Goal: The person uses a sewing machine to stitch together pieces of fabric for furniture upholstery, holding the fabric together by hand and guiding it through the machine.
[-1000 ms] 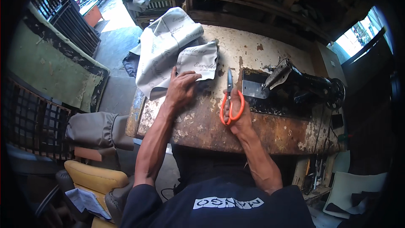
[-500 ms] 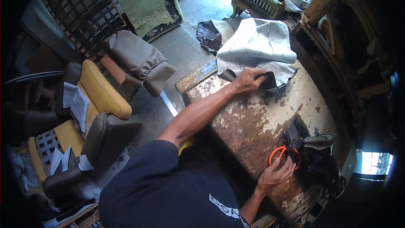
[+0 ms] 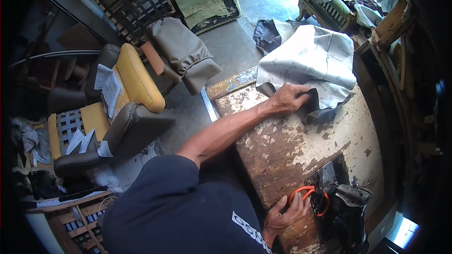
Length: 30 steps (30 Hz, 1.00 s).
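Note:
My left hand (image 3: 289,99) reaches across the worn wooden table and pinches the black near edge of a sheet of upholstery fabric (image 3: 322,54), whose pale printed backing faces up. The fabric lies draped in folds over the table's far end. Lower right, my right hand (image 3: 289,211) is open, its thumb apart from the fingers. Those fingers lie over one loop of the orange-handled scissors (image 3: 302,189). The scissors rest beside a black sewing machine (image 3: 351,207), and their blades are mostly hidden.
The table (image 3: 273,155) has flaking paint. On the left stands a partly covered armchair (image 3: 141,77) with yellow foam and paper pieces. A brown padded piece (image 3: 181,49) sits beyond it. Wooden frames (image 3: 395,61) line the right side, and a fabric-laden frame (image 3: 329,7) stands at the back.
The view has shifted, so most things sit further right or lower. My right thumb has come away from the scissors' handles, and the scissors have turned slightly. My left hand keeps its pinch on the fabric.

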Each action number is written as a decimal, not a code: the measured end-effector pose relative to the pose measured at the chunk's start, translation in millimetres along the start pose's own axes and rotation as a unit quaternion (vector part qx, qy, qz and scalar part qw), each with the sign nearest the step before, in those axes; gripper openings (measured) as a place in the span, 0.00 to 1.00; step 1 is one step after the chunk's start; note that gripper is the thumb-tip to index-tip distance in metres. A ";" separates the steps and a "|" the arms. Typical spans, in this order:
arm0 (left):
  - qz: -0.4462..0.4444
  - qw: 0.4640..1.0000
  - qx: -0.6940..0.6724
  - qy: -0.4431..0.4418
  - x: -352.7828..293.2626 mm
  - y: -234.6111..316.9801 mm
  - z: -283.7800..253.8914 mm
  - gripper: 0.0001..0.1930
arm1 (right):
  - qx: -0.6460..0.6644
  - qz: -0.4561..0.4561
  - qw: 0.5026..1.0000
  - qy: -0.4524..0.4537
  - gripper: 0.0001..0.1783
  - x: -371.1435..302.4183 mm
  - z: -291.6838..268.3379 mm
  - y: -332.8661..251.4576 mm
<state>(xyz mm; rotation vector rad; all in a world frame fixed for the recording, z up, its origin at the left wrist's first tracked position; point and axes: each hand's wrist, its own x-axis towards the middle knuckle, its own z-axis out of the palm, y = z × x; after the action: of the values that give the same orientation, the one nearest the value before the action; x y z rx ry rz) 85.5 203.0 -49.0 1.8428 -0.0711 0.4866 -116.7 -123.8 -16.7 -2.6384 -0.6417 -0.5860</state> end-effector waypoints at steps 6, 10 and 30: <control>-0.028 0.997 0.031 0.061 -29.6 8.3 -4.5 0.12 | -0.025 -0.026 0.997 -0.071 0.23 10.1 -3.5 -11.5; -0.165 0.978 -0.091 0.087 -42.9 104.6 -33.7 0.14 | 0.137 0.099 0.965 -0.202 0.44 36.1 -13.8 -28.7; 0.046 0.850 0.244 0.465 -220.6 329.4 -553.4 0.16 | 0.431 -0.152 0.845 -0.278 0.11 268.5 46.2 -517.3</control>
<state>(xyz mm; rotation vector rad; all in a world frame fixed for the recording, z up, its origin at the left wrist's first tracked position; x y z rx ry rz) -372.8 563.9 302.0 1.8871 0.6827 1.5299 -143.3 420.0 196.3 -1.8071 -1.1649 0.3811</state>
